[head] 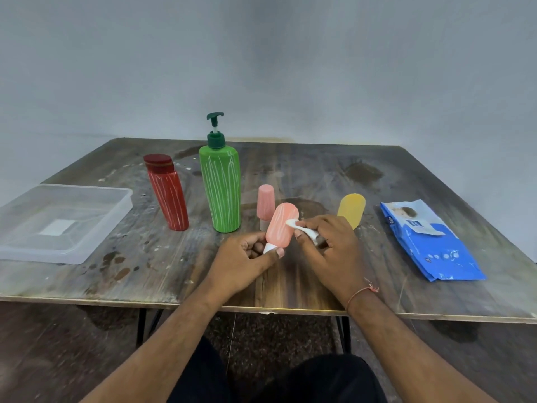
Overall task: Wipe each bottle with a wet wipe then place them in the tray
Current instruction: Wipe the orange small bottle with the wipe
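My left hand (247,257) grips a small salmon-pink bottle (280,225) by its white cap end, tilted with its rounded bottom up. My right hand (328,242) pinches a crumpled white wet wipe (302,229) and presses it against the bottle's side. A second pink bottle (265,202) stands just behind. A yellow bottle (352,210) stands behind my right hand. A tall green pump bottle (221,187) and a red bottle (168,196) stand to the left. The clear plastic tray (96,237) sits at the far left with nothing in it but a white label.
A blue pack of wet wipes (430,242) lies flat at the right of the worn wooden table (305,286). The table's front edge runs just under my wrists. A plain grey wall stands behind.
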A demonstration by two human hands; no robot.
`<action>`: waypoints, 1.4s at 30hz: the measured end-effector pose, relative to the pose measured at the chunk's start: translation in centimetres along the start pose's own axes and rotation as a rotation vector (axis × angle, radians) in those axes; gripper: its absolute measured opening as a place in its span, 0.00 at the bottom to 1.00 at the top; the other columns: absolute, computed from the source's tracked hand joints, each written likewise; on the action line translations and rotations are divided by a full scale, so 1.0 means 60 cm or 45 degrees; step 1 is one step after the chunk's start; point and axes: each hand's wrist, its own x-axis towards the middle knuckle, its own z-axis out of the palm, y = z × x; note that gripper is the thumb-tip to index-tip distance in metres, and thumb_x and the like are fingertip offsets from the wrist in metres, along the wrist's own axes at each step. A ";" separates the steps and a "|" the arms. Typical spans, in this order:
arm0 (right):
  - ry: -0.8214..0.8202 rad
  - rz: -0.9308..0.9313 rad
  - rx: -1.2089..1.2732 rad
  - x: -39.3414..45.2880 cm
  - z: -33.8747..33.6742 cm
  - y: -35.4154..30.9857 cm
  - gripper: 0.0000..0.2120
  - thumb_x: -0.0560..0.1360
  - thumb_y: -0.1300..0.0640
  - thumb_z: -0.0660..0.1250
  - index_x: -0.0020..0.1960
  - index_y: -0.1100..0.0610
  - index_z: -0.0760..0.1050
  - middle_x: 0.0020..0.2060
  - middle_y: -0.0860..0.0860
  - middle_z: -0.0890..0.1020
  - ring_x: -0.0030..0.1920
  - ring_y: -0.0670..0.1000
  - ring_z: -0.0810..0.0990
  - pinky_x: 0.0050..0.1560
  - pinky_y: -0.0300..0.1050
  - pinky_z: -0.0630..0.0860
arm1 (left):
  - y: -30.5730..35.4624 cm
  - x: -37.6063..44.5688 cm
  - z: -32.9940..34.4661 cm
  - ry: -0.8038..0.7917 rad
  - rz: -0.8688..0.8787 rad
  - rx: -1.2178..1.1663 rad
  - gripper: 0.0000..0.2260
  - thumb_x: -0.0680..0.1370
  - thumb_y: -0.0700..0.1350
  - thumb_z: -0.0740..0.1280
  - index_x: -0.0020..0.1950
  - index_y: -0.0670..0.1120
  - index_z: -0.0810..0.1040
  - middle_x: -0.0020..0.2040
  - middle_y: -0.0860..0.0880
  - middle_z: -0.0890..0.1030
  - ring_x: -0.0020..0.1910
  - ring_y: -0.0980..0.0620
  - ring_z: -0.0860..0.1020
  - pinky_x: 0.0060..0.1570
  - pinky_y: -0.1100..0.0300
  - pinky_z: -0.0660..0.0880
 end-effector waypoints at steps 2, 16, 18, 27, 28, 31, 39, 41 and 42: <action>-0.062 -0.072 -0.054 -0.002 0.004 0.001 0.11 0.80 0.55 0.74 0.61 0.52 0.86 0.54 0.45 0.85 0.56 0.48 0.79 0.58 0.40 0.75 | 0.001 0.000 -0.001 -0.054 -0.011 -0.066 0.10 0.78 0.48 0.77 0.58 0.54 0.87 0.41 0.44 0.85 0.41 0.50 0.84 0.48 0.49 0.82; -0.175 -0.246 -0.063 -0.008 0.009 -0.004 0.11 0.81 0.53 0.74 0.63 0.52 0.86 0.55 0.45 0.86 0.55 0.47 0.80 0.56 0.36 0.75 | 0.010 0.002 -0.014 -0.113 -0.166 -0.425 0.14 0.83 0.41 0.68 0.68 0.46 0.81 0.57 0.47 0.88 0.52 0.48 0.87 0.54 0.60 0.83; -0.231 -0.307 -0.081 -0.010 0.011 -0.002 0.11 0.82 0.52 0.73 0.62 0.54 0.86 0.54 0.46 0.87 0.54 0.49 0.81 0.55 0.43 0.78 | 0.009 0.003 -0.014 -0.091 -0.170 -0.427 0.13 0.83 0.40 0.68 0.67 0.45 0.82 0.56 0.46 0.88 0.51 0.49 0.86 0.52 0.62 0.83; 0.044 -0.128 -0.215 -0.012 0.012 0.000 0.10 0.81 0.55 0.73 0.61 0.53 0.86 0.53 0.48 0.87 0.51 0.52 0.81 0.49 0.49 0.80 | 0.017 -0.002 -0.011 -0.161 -0.148 -0.304 0.12 0.84 0.40 0.67 0.67 0.46 0.82 0.54 0.47 0.88 0.49 0.50 0.86 0.52 0.60 0.83; 0.045 -0.109 -0.219 -0.012 0.011 0.000 0.10 0.81 0.55 0.73 0.62 0.53 0.86 0.53 0.49 0.87 0.52 0.52 0.82 0.49 0.50 0.80 | 0.018 -0.003 -0.011 -0.165 -0.150 -0.284 0.12 0.84 0.41 0.67 0.67 0.46 0.82 0.55 0.48 0.88 0.49 0.50 0.86 0.52 0.60 0.83; -0.009 -0.170 -0.222 -0.012 0.012 -0.001 0.11 0.81 0.54 0.73 0.62 0.53 0.85 0.53 0.48 0.87 0.51 0.51 0.81 0.47 0.49 0.80 | 0.021 -0.004 -0.008 -0.139 -0.151 -0.286 0.11 0.84 0.40 0.67 0.65 0.48 0.83 0.54 0.48 0.89 0.47 0.51 0.86 0.51 0.61 0.83; -0.115 -0.303 -0.200 -0.016 0.018 -0.003 0.09 0.80 0.53 0.73 0.59 0.51 0.87 0.51 0.46 0.87 0.48 0.51 0.80 0.45 0.49 0.79 | 0.025 -0.003 -0.008 -0.138 -0.141 -0.272 0.10 0.84 0.42 0.67 0.63 0.51 0.84 0.51 0.49 0.89 0.47 0.53 0.85 0.51 0.61 0.83; -0.021 -0.209 -0.218 -0.014 0.016 -0.002 0.10 0.80 0.55 0.73 0.60 0.53 0.86 0.52 0.47 0.87 0.49 0.52 0.81 0.46 0.50 0.80 | 0.025 -0.003 -0.009 -0.155 -0.137 -0.276 0.10 0.84 0.42 0.67 0.63 0.52 0.83 0.53 0.48 0.89 0.47 0.53 0.85 0.52 0.61 0.82; 0.008 -0.166 -0.216 -0.013 0.015 -0.001 0.10 0.80 0.56 0.73 0.61 0.53 0.86 0.53 0.48 0.87 0.49 0.52 0.82 0.47 0.51 0.80 | 0.025 -0.003 -0.010 -0.168 -0.133 -0.278 0.10 0.84 0.42 0.68 0.63 0.52 0.83 0.53 0.48 0.89 0.48 0.53 0.85 0.52 0.61 0.82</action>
